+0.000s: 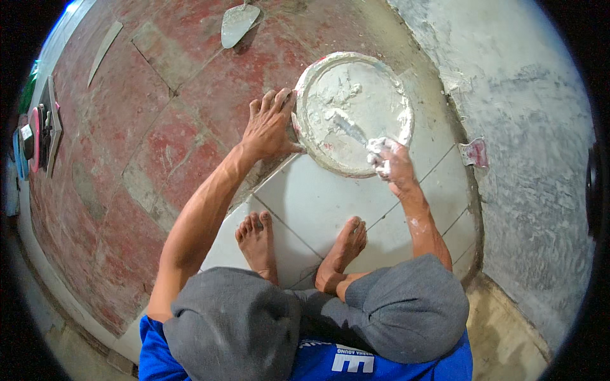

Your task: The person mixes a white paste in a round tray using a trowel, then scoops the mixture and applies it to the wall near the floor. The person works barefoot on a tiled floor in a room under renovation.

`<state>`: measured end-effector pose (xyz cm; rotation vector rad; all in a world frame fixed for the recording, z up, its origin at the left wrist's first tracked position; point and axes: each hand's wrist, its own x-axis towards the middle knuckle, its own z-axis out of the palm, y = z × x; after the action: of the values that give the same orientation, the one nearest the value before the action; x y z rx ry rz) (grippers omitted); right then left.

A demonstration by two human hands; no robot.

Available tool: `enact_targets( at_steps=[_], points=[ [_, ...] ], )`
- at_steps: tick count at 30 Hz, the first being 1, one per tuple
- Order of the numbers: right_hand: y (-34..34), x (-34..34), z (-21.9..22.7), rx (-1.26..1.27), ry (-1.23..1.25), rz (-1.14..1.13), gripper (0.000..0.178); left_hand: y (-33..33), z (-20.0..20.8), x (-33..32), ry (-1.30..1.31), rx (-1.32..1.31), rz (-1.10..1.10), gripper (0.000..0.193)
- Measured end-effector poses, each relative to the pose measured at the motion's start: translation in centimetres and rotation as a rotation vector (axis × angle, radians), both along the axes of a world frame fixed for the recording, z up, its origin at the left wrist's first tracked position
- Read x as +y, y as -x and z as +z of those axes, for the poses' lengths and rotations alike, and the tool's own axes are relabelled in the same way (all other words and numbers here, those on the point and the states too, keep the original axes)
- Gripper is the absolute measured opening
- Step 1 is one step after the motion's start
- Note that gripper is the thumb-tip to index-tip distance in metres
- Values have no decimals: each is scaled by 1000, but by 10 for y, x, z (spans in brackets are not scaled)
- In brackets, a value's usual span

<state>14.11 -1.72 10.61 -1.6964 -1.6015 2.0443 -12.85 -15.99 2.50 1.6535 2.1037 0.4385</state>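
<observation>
Steady the tub (349, 56) at 9 o'clock with the left hand (270, 130), fingers spread; right hand (395, 165), clutching the scraper (351, 129), should angle low.

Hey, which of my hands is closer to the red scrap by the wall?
Your right. The right hand, gripping the scraper over the tub, is just left of the scrap; the left hand is farther off, at the tub's left side.
</observation>
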Motion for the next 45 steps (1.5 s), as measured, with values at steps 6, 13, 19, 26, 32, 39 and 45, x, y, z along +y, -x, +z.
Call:
enact_targets(
  at_steps=[6,13,19,26,32,39,45],
  points=[
    [-6,11,2,-22,-401,210,17,-16,1,-5,-119,-107,42,138],
    [-80,-20,-14,-269,-1072,592,22,-47,-11,-8,-81,-141,159,148],
    [-37,-27,-34,-228,-1110,624,26,-49,-9,-8,-73,-161,170,151],
    [5,-9,-21,-151,-983,451,19,-53,-14,-2,-68,-120,207,150],
    [31,28,22,-321,-879,654,21,-46,-17,-9,-65,-153,188,144],
    [-38,-33,-22,-182,-1054,631,18,-43,-22,-19,-131,-80,192,125],
    [17,-34,-37,-185,-1086,587,19,-41,-20,-14,-109,-135,189,112]
  ],
)
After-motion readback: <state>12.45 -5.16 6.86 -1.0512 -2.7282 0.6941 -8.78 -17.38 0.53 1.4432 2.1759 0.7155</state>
